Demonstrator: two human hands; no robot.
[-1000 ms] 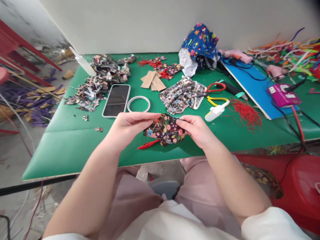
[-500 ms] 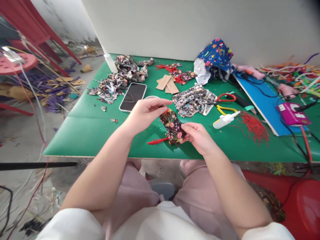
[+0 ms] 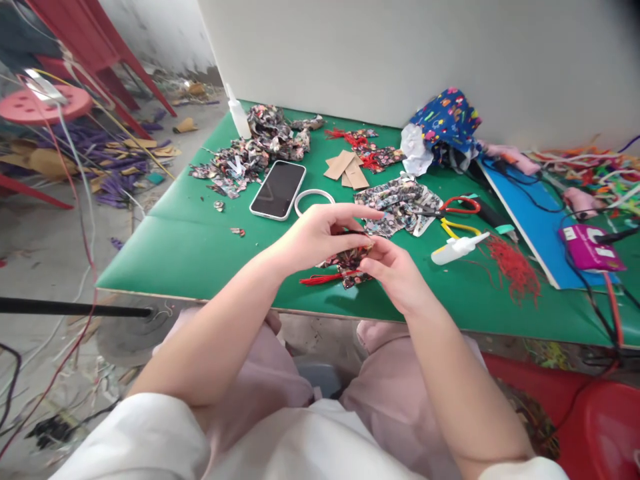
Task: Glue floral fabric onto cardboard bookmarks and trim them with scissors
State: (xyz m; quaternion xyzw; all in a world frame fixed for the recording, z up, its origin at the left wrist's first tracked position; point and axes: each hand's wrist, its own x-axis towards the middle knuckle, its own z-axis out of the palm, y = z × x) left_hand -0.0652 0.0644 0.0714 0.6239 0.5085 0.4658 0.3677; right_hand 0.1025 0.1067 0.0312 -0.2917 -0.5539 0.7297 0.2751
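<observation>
- At far left I see a pink stool (image 3: 46, 103) on the floor, clear of the green bench (image 3: 165, 257).
- On the bench's left rear lies a heap of floral fabric scraps (image 3: 253, 150), with a white squeeze bottle (image 3: 239, 119) just behind it.
- A smartphone (image 3: 278, 189) lies face up beside a white ring (image 3: 314, 198); the two are close, and I cannot tell whether they touch.
- My left hand (image 3: 320, 235) is curled, with the index finger stretched out above the dark floral fabric piece (image 3: 350, 261), and its thumb pinches that piece from the left.
- The fabric piece is bunched between both hands, above the bench's near edge; a red tassel (image 3: 323, 279) hangs from its left end.
- My right hand (image 3: 395, 270) pinches the same piece from the right, fingertips meeting those of the left hand.
- Behind the hands lies a stack of pale floral fabric (image 3: 397, 203).
- Right of the stack lie red-handled scissors (image 3: 453, 207), a second white squeeze bottle (image 3: 457, 248) and loose red thread (image 3: 513, 267).
</observation>
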